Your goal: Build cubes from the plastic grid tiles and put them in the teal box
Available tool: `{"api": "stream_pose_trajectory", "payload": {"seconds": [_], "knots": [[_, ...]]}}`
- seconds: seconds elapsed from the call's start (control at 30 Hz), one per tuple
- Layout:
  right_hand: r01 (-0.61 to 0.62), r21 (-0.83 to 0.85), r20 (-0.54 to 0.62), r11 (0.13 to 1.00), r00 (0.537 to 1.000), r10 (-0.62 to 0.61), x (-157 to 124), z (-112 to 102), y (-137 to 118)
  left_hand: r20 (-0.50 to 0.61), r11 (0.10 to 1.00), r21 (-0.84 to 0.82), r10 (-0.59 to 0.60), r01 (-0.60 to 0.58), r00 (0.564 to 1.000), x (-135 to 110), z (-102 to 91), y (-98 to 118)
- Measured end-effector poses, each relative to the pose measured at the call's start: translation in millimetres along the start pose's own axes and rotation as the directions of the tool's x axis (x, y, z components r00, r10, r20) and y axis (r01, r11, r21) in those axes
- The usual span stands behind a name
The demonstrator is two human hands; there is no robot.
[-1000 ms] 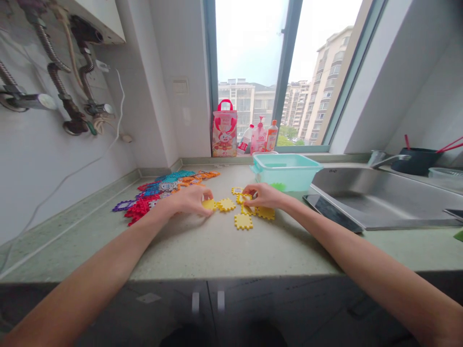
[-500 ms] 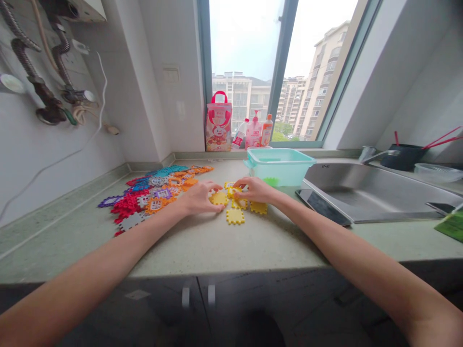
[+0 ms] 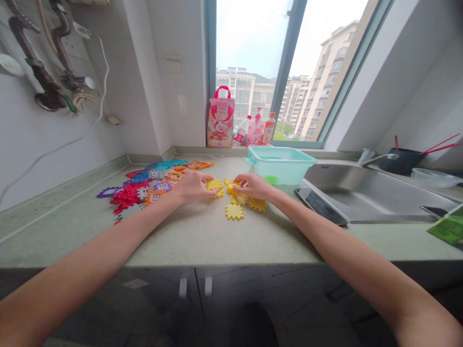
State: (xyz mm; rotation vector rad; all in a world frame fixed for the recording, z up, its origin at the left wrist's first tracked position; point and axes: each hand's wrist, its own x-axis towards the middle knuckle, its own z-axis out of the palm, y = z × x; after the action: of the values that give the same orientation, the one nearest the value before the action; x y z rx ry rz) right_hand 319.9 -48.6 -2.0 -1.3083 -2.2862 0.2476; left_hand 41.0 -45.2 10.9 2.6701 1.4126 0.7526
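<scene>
Several yellow toothed puzzle tiles lie in the middle of the green countertop [image 3: 202, 241]. My left hand [image 3: 191, 187] is closed on one yellow tile [image 3: 214, 185], held slightly raised. Next to it, my right hand [image 3: 253, 185] pinches another yellow tile [image 3: 231, 185], the two tiles almost touching edge to edge. More yellow tiles lie just below my right hand, one of them apart at the front [image 3: 234, 211]. A heap of coloured tiles [image 3: 144, 188], red, purple, orange and teal, is spread to the left of my left hand.
A teal plastic tub [image 3: 280, 165] stands right behind my right hand. A steel sink [image 3: 376, 193] with a faucet fills the right side, a dark tablet [image 3: 320, 206] at its left edge. A pink bag [image 3: 220, 123] and bottles [image 3: 256, 132] stand on the windowsill. Pipes hang on the left wall.
My left hand has lifted its yellow tile and brought it rightward toward the tile in my right hand. The view has shifted slightly.
</scene>
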Motion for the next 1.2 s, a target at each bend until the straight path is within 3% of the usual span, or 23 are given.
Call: {"api": "stream_pose_trajectory", "payload": {"seconds": [0.2, 0.43, 0.6, 0.83, 1.03, 1.2], "knots": [[-0.001, 0.006, 0.021, 1.0, 1.0, 0.001, -1.4, -1.5, -0.1, 0.096, 0.998, 0.043, -0.049, 0.045, 0.994, -2.8, 1.4, 5.2], [0.007, 0.011, 0.02, 1.0, 1.0, -0.008, -1.4, 0.5, 2.5, 0.142, 1.0, 0.009, 0.004, -0.006, 0.99, -1.9, 4.0, 3.8], [0.001, -0.006, 0.022, 1.0, 1.0, -0.001, -0.1, 0.3, 1.6, 0.142, 1.0, -0.023, -0.014, 0.017, 0.99, -0.3, 7.3, -3.5], [-0.012, 0.031, 0.079, 0.999, 0.997, 0.009, -2.9, -6.0, 4.0, 0.109, 0.997, -0.047, -0.059, 0.064, 0.992, -1.5, -2.2, -7.5], [0.06, 0.077, 0.103, 0.995, 0.992, -0.068, -4.0, -5.8, 1.5, 0.068, 0.997, -0.074, 0.043, -0.038, 0.997, -1.0, -1.0, -11.8], [0.142, 0.137, 0.114, 0.98, 0.981, -0.158, -4.5, 7.9, -14.0, 0.026, 0.995, -0.065, 0.073, -0.071, 0.997, -0.6, 1.6, -15.9]]}}
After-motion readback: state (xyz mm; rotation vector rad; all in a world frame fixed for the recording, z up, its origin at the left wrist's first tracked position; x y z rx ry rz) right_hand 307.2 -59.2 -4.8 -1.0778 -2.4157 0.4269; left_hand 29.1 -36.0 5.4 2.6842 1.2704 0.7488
